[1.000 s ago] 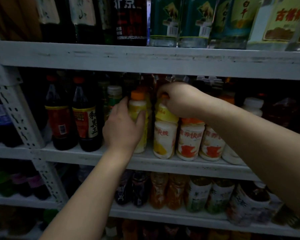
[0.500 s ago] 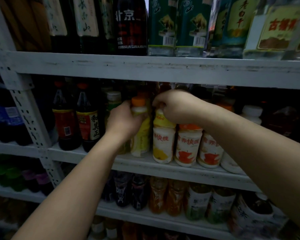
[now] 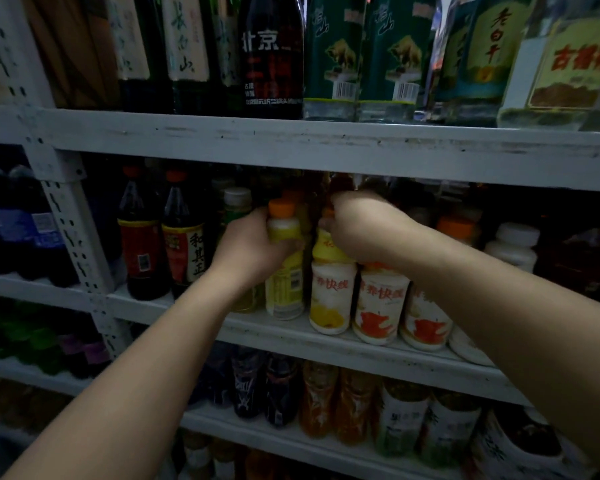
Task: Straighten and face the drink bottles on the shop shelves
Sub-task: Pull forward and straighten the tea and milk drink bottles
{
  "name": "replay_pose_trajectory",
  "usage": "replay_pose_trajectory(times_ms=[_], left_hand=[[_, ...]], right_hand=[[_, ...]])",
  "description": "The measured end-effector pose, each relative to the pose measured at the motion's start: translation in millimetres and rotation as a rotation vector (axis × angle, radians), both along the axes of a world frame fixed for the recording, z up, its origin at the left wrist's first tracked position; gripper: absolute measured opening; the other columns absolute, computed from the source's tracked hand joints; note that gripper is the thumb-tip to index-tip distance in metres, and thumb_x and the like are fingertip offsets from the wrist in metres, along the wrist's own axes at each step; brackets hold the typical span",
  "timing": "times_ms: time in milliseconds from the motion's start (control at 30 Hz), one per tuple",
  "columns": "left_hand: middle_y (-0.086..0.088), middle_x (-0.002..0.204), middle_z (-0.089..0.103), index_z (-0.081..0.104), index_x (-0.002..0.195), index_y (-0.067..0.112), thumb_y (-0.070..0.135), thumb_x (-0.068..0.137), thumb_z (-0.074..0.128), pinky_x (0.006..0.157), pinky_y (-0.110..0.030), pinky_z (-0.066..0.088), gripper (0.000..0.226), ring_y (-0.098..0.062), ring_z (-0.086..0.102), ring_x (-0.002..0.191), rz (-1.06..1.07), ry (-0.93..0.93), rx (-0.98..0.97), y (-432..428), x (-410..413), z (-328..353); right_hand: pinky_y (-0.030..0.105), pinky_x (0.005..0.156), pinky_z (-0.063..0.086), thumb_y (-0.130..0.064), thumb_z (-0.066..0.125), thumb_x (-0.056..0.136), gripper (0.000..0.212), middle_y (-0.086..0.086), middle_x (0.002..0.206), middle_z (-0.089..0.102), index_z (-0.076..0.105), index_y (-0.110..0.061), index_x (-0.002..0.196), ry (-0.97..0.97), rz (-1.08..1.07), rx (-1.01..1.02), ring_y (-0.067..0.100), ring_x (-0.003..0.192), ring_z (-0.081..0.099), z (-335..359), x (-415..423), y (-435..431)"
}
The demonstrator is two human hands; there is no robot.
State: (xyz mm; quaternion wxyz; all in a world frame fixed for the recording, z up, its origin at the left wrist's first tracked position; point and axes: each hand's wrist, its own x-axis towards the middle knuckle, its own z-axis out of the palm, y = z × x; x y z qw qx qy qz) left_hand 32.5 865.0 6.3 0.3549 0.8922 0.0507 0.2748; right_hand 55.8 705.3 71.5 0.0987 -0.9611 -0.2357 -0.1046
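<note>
On the middle shelf [image 3: 326, 344] my left hand [image 3: 248, 249] grips a small yellow-labelled bottle with an orange cap [image 3: 284, 271]; its barcode side faces out. Right beside it, my right hand [image 3: 357, 226] is curled over the top of a yellow-and-white milk drink bottle [image 3: 329, 296], hiding its cap. Two matching bottles with red-orange artwork [image 3: 381, 306] stand in a row to the right, partly behind my right forearm.
Dark sauce-coloured bottles [image 3: 184, 237] stand left of my hands, beyond a perforated white upright [image 3: 73, 233]. Tall liquor bottles [image 3: 333, 53] fill the upper shelf, tea and juice bottles [image 3: 402, 420] the lower one. A white-capped jar [image 3: 513, 244] sits at right.
My left hand has wrapped more tightly round the orange-capped bottle and turned it, so the barcode side shows. My right hand stays on the neighbouring bottle's top. The view has dropped slightly.
</note>
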Motion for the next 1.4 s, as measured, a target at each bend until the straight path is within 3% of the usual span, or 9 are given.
replay_pose_trajectory(times_ms=[200, 333, 467, 600, 800, 933, 1067, 1233, 1400], left_hand=[[-0.005, 0.082, 0.067, 0.062, 0.105, 0.021, 0.007, 0.082, 0.065, 0.045, -0.023, 0.047, 0.027, -0.007, 0.062, 0.052, -0.277, 0.185, -0.277, 7.0, -2.6, 16.9], [-0.005, 0.077, 0.065, 0.062, 0.103, 0.021, -0.001, 0.077, 0.063, 0.046, -0.023, 0.045, 0.033, -0.007, 0.061, 0.052, -0.277, 0.163, -0.291, 2.7, -2.1, 16.2], [0.016, 0.087, 0.062, 0.059, 0.103, 0.035, 0.036, 0.067, 0.079, 0.066, -0.026, 0.051, 0.041, -0.003, 0.059, 0.078, -0.097, 0.038, -0.073, 1.1, 0.8, 9.6], [0.005, 0.094, 0.063, 0.059, 0.104, 0.031, 0.073, 0.064, 0.056, 0.068, -0.034, 0.053, 0.058, -0.018, 0.061, 0.083, 0.142, -0.039, 0.309, -3.0, -0.4, 3.2], [0.012, 0.100, 0.065, 0.052, 0.115, 0.039, 0.034, 0.067, 0.071, 0.071, -0.030, 0.056, 0.051, -0.007, 0.064, 0.089, -0.274, 0.137, -0.141, 11.9, 1.4, 8.5], [0.016, 0.100, 0.063, 0.053, 0.110, 0.037, 0.053, 0.058, 0.080, 0.070, -0.028, 0.053, 0.061, -0.007, 0.062, 0.089, -0.071, 0.000, -0.036, 8.9, 3.8, 3.7], [0.005, 0.101, 0.061, 0.047, 0.114, 0.027, 0.076, 0.062, 0.060, 0.065, -0.036, 0.053, 0.074, -0.020, 0.061, 0.086, 0.237, -0.058, 0.281, -3.9, 3.5, -5.5], [0.014, 0.093, 0.059, 0.044, 0.110, 0.038, 0.049, 0.073, 0.064, 0.055, -0.021, 0.045, 0.044, -0.001, 0.056, 0.074, -0.063, 0.104, 0.063, 10.3, 3.3, -2.4], [0.014, 0.094, 0.062, 0.054, 0.113, 0.030, 0.067, 0.060, 0.073, 0.065, -0.027, 0.054, 0.067, -0.005, 0.060, 0.079, 0.034, -0.014, 0.151, 0.4, 2.6, -5.7]], right_hand=[[0.024, 0.048, 0.034, -0.026, 0.050, 0.094, 0.014, 0.000, 0.076, 0.045, 0.053, -0.016, 0.103, -0.023, 0.015, -0.053, 0.013, 0.065, 0.046, 0.5, 1.2, 0.2], [0.023, 0.045, 0.035, -0.030, 0.053, 0.089, 0.011, 0.001, 0.077, 0.051, 0.054, -0.019, 0.091, -0.029, 0.033, 0.034, 0.015, 0.066, 0.051, 0.6, 2.3, -5.2], [0.025, 0.045, 0.030, -0.035, 0.054, 0.092, 0.018, 0.001, 0.075, 0.048, 0.050, -0.018, 0.090, -0.054, 0.020, 0.003, 0.014, 0.064, 0.047, 1.4, 4.0, -6.4], [0.025, 0.046, 0.029, -0.037, 0.054, 0.091, 0.021, 0.001, 0.075, 0.046, 0.049, -0.016, 0.089, -0.070, 0.015, 0.001, 0.013, 0.063, 0.044, 1.0, 5.2, -3.3], [0.023, 0.045, 0.026, -0.039, 0.055, 0.090, 0.023, -0.001, 0.071, 0.044, 0.047, -0.018, 0.082, -0.121, 0.046, 0.031, 0.011, 0.060, 0.041, -4.3, 11.7, -5.5], [0.023, 0.044, 0.026, -0.039, 0.057, 0.089, 0.030, -0.002, 0.069, 0.045, 0.040, -0.024, 0.069, -0.131, 0.038, 0.050, 0.010, 0.058, 0.042, -5.7, 12.4, -6.2], [0.023, 0.044, 0.026, -0.038, 0.057, 0.089, 0.025, -0.001, 0.071, 0.044, 0.044, -0.020, 0.077, -0.113, 0.018, 0.055, 0.011, 0.060, 0.042, -4.1, 11.4, -3.9], [0.022, 0.044, 0.028, -0.038, 0.055, 0.090, 0.020, -0.001, 0.073, 0.045, 0.048, -0.020, 0.085, -0.091, 0.047, 0.067, 0.011, 0.062, 0.044, -3.9, 7.6, -8.6], [0.025, 0.046, 0.029, -0.035, 0.053, 0.093, 0.020, 0.001, 0.075, 0.045, 0.049, -0.015, 0.092, -0.034, 0.024, 0.040, 0.014, 0.064, 0.044, -0.6, 3.2, -7.8]])
